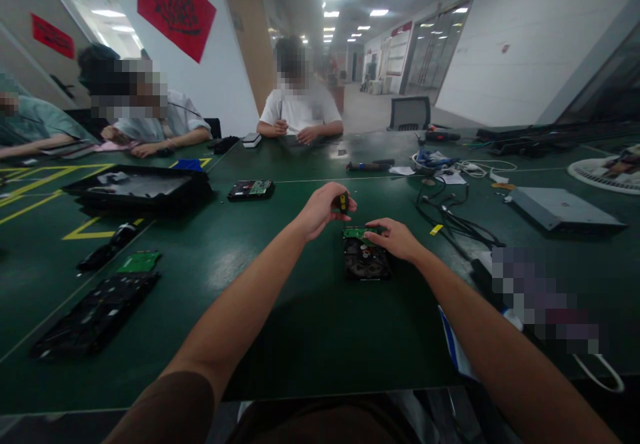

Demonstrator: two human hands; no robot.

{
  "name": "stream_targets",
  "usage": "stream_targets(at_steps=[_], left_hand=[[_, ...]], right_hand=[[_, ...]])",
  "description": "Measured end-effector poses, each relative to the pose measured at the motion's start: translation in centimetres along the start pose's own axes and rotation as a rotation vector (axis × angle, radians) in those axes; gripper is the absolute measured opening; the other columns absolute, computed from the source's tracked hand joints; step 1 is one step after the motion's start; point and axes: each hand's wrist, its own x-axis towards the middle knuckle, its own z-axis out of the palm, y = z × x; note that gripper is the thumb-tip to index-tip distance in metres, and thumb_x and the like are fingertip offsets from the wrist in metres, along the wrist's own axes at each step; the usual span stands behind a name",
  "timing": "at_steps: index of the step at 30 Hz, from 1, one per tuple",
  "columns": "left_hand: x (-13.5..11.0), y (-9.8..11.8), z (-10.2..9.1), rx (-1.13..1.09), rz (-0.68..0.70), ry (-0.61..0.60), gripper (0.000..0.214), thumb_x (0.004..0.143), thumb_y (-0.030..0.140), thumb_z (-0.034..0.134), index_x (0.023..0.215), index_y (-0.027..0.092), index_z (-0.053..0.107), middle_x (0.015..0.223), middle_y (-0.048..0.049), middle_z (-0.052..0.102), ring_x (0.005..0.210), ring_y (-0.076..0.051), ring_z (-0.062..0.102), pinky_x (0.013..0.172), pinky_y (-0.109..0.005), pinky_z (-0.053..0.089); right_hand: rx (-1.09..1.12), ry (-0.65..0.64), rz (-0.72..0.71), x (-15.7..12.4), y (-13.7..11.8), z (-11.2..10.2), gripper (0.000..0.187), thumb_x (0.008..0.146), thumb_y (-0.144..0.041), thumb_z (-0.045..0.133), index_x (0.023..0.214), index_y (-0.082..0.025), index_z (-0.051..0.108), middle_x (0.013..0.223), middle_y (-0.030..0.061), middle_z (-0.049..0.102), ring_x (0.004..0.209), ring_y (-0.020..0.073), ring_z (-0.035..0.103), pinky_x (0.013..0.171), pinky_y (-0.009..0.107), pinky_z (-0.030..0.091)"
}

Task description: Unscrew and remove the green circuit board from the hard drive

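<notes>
My left hand [325, 209] is closed around a black-and-yellow screwdriver [344, 203], held upright just beyond a hard drive; its lower end is hidden or too small to see. The hard drive [366, 262] lies on the table in front of me, dark casing nearest me and green circuit board [354, 233] at its far end. My right hand [393, 239] grips the drive's far right corner, thumb over the board and fingers bent around the far edge.
The green table [300, 351] also bears another hard drive [251, 189], a black tray [140, 187], dark drive parts [97, 314] at left, and black cables [445, 214] beside a grey metal box [565, 207] at right. Across the table sits a person in white [300, 107]; more people sit at left.
</notes>
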Motion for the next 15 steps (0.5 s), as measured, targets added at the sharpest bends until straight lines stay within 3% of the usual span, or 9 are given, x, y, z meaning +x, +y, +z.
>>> stream_targets(at_steps=[8, 15], left_hand=[[-0.01, 0.12, -0.17, 0.17, 0.09, 0.102, 0.025, 0.082, 0.038, 0.057, 0.078, 0.016, 0.069, 0.081, -0.0085, 0.066, 0.077, -0.019, 0.063, 0.053, -0.024, 0.049], [0.01, 0.24, -0.13, 0.017, 0.034, 0.088, 0.017, 0.083, 0.033, 0.06, 0.087, 0.017, 0.061, 0.077, -0.0081, 0.068, 0.073, -0.02, 0.066, 0.06, -0.032, 0.057]], right_hand=[[0.022, -0.014, 0.016, -0.11, -0.17, -0.13, 0.047, 0.088, -0.053, 0.068, 0.123, -0.021, 0.073, 0.112, 0.009, 0.072, 0.07, 0.0152, 0.059, 0.067, 0.031, 0.05], [0.006, -0.01, -0.005, -0.08, -0.12, -0.2, 0.047, 0.088, -0.054, 0.068, 0.122, -0.021, 0.074, 0.113, 0.0092, 0.071, 0.07, 0.015, 0.059, 0.068, 0.031, 0.049]])
